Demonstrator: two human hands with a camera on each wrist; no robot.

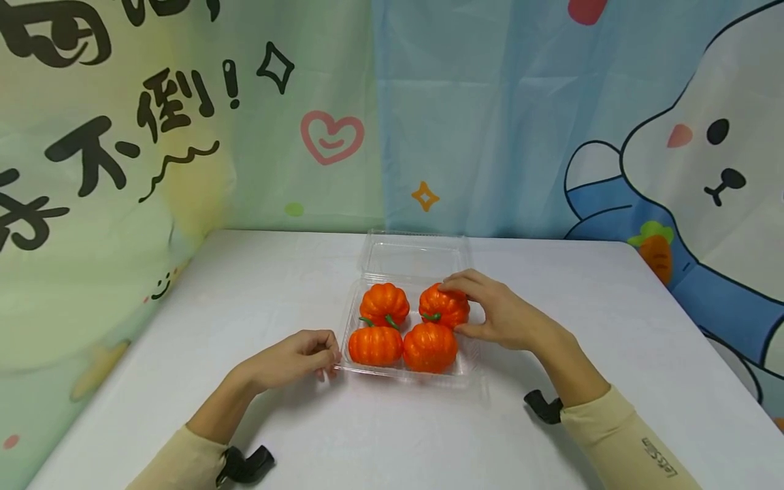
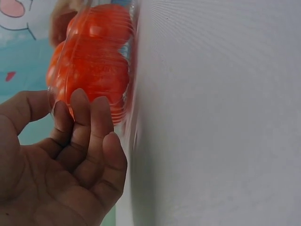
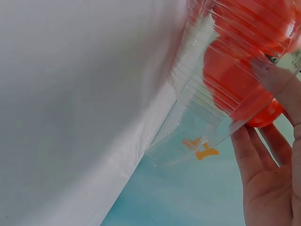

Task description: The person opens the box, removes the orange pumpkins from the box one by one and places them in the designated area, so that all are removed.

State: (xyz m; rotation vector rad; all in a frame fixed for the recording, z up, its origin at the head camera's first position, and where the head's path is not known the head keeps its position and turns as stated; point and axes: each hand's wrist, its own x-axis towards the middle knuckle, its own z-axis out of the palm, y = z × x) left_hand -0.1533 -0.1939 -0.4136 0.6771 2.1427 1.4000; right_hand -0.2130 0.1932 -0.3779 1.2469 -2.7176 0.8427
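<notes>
A clear plastic clamshell box (image 1: 470, 367) sits on the table, holding several small orange pumpkins with green stems. My left hand (image 1: 300, 361) pinches the box's rim at the front left corner, thumb above and fingers curled below, as the left wrist view also shows. With thumb and fingers on either side, my right hand (image 1: 508, 313) grips the back right pumpkin (image 1: 450, 307), which is inside the box. The front right pumpkin (image 1: 430, 348), front left pumpkin (image 1: 375, 346) and back left pumpkin (image 1: 384, 304) lie close together. Through the clear wall, the gripped pumpkin (image 3: 230, 80) shows in the right wrist view.
The box's clear lid (image 1: 416, 255) lies folded back toward the table's far edge. A white cloth covers the table (image 1: 275, 286). Behind it hangs a printed curtain (image 1: 478, 122) with cartoon figures. Black camera mounts (image 1: 248, 466) sit at both wrists.
</notes>
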